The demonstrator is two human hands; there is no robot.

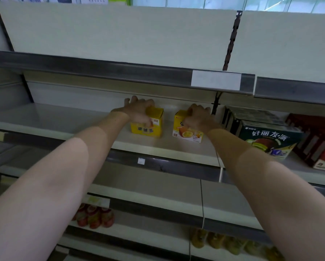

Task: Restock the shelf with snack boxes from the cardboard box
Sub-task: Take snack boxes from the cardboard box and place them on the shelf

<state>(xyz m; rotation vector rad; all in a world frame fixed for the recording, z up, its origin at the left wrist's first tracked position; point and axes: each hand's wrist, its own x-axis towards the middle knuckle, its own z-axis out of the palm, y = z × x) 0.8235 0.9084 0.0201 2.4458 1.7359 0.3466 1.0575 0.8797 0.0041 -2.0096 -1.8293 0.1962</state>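
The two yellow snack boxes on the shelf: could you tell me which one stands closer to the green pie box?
The yellow box under the right hand, showing a cake picture; the other yellow box, under the left hand, stands farther from the green pie box.

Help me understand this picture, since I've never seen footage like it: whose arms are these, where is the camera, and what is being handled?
There is no machine here. A person wears a wide-angle camera on the head, so you see their own bare arms reaching forward to a shop shelf. The left hand grips one yellow snack box, and the right hand grips another yellow snack box; both boxes stand on that shelf, apart from each other. To the right sits a dark green snack carton with red boxes beyond it. Lower shelves hold blurry packaged goods.
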